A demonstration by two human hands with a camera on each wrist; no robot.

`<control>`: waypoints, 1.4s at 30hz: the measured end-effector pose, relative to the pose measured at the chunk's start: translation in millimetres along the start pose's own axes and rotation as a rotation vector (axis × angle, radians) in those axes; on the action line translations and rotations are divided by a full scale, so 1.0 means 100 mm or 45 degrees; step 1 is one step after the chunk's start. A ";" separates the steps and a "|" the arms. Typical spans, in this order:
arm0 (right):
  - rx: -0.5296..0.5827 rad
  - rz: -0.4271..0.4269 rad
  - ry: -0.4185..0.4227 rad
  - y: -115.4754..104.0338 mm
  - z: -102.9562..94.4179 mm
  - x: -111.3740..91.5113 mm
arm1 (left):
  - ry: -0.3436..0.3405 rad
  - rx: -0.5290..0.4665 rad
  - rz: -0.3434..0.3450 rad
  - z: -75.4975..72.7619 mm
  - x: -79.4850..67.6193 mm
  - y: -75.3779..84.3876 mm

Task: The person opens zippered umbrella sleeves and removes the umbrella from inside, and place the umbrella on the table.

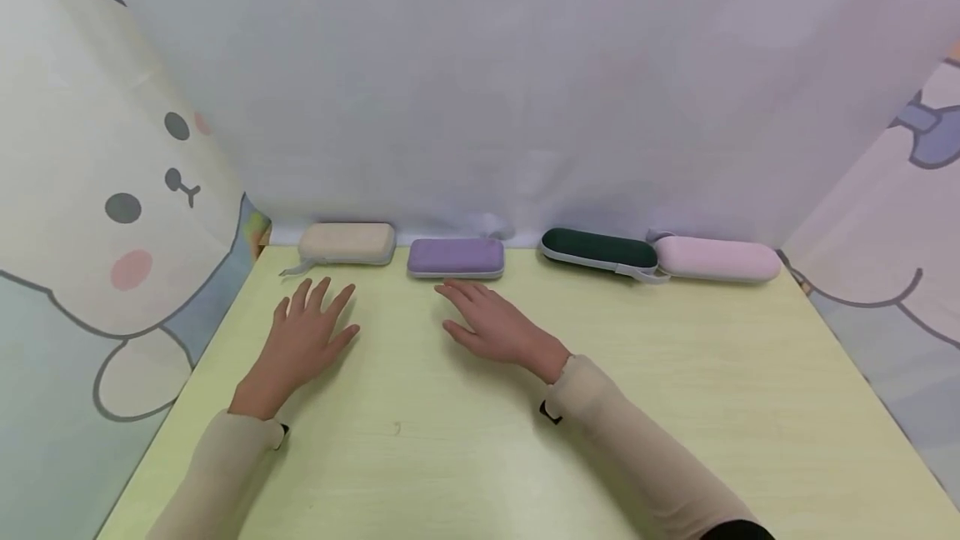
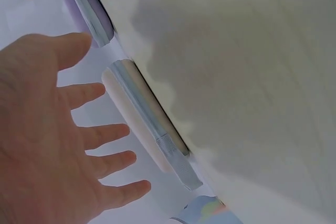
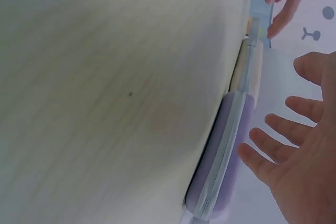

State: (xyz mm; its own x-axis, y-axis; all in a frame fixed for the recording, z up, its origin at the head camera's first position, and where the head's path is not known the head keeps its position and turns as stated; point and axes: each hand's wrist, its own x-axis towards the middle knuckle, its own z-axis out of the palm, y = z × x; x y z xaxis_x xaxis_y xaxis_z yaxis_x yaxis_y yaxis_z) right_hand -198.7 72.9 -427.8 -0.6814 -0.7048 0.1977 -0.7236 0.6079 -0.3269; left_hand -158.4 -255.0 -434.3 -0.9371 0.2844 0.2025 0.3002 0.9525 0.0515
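My left hand (image 1: 298, 344) hovers with spread fingers in front of a cream zippered case (image 1: 347, 242), which has a grey strap at its left end. The left wrist view shows that hand (image 2: 47, 135) holding nothing, with the cream case (image 2: 137, 114) beyond its fingertips. My right hand (image 1: 498, 325), fingers extended, is just in front of a purple zippered case (image 1: 456, 257). In the right wrist view a gap of background shows between most of its fingers, and the purple case (image 3: 218, 156) lies beside them. Whether the right fingertips touch it I cannot tell.
To the right lie a dark green case (image 1: 598, 248) with a grey strap and a pink case (image 1: 717, 259), their ends meeting. All the cases sit along the far edge of the pale yellow table (image 1: 465, 457). A grey-white curtain (image 1: 510, 90) hangs behind, with cartoon-printed cloth (image 1: 82, 148) at the sides.
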 end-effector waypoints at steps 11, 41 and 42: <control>-0.032 -0.044 0.024 0.00 0.07 0.37 | 0.007 0.010 -0.006 0.06 0.29 -0.07; -0.301 0.172 -0.154 0.22 0.13 1.18 | -0.210 -0.034 -0.068 0.18 0.97 -0.27; -0.313 0.175 -0.161 0.22 0.13 1.19 | -0.221 -0.036 -0.077 0.19 0.99 -0.28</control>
State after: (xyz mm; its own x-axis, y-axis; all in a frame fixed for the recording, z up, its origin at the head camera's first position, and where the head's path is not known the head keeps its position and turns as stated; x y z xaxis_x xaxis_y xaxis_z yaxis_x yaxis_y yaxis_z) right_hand -294.4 -2.4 -423.5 -0.7666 -0.6406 0.0456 -0.6413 0.7599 -0.1061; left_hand -262.9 -251.6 -433.8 -0.9696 0.2433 0.0263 0.2447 0.9657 0.0868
